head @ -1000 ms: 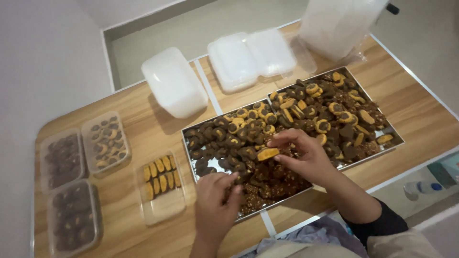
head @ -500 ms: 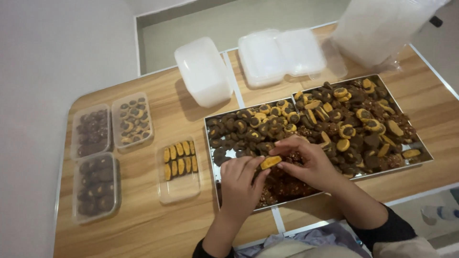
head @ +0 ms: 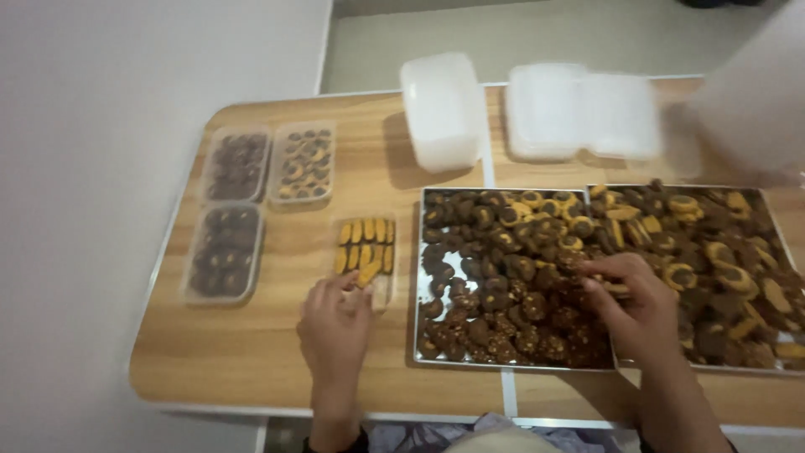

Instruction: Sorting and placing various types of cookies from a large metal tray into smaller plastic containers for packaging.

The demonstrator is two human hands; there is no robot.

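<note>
Head view | left hand (head: 335,315) pinching orange oblong cookie (head: 367,273), lowering it into clear plastic tub (head: 382,289) on wooden surface (head: 277,352) to fill rows | right hand (head: 639,306) fingers curled, picking among dark cookies on metal tray (head: 417,277), grip contents unclear

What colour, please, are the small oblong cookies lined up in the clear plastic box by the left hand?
Orange-yellow oblong cookies, seen in the head view.
</note>
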